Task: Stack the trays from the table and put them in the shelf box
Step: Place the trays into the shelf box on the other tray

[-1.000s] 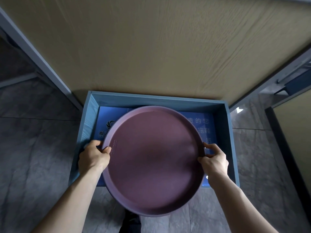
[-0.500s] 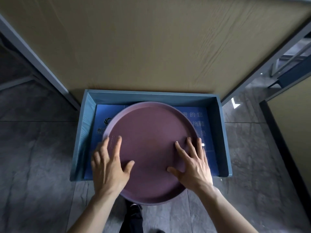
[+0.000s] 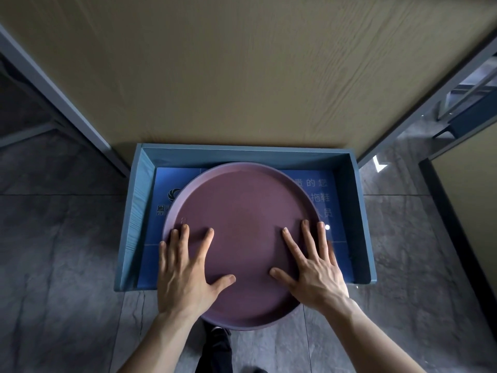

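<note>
A round purple tray point(image 3: 242, 211) lies in the blue open-fronted shelf box point(image 3: 138, 205), its near edge sticking out past the box's front. My left hand point(image 3: 185, 267) rests flat on the tray's left part with fingers spread. Flat on the right part lies my right hand point(image 3: 312, 265), fingers spread too. Neither hand grips anything. Whether more trays lie beneath the top one is hidden.
A tan wooden shelf board point(image 3: 242, 76) overhangs the box's back. Grey metal uprights point(image 3: 61, 98) run along both sides. A blue printed sheet point(image 3: 320, 195) lines the box floor. Dark grey stone floor point(image 3: 53, 251) surrounds the box; my dark shoe point(image 3: 217, 343) is below the tray.
My hands let go of the tray's rim and now press flat on its surface. The tray has gone down and further back into the box.
</note>
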A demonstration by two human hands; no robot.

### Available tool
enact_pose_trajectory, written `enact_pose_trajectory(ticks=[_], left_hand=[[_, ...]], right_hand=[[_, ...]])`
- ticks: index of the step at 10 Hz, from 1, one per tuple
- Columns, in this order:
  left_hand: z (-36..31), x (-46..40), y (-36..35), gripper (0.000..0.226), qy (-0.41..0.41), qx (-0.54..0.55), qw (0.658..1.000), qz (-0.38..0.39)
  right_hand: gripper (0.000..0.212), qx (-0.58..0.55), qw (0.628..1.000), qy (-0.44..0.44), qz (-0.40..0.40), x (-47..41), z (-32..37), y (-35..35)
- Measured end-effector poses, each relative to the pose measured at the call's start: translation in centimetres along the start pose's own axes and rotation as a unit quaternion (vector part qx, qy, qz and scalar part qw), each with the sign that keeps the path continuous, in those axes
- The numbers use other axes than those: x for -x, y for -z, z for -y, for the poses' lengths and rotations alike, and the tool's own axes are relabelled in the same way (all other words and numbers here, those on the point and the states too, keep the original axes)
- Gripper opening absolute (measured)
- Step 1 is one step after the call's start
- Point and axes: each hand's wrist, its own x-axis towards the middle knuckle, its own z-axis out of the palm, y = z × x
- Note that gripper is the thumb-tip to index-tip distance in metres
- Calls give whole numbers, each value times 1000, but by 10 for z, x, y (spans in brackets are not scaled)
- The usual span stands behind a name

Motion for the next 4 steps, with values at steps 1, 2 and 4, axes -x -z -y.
enact_pose_trajectory(ticks=[1, 2, 4], left_hand=[[-1, -1, 1, 112, 2, -10, 1000, 6], [-3, -1, 5, 112, 2, -22, 1000, 19], [-8, -5, 27, 115, 15, -46, 996, 69]], right_hand=[[87, 1, 1000, -2, 12, -1, 0, 1], [88, 8, 999, -9, 38, 0, 2, 6], [101, -14, 996, -34, 87, -2, 16, 43]])
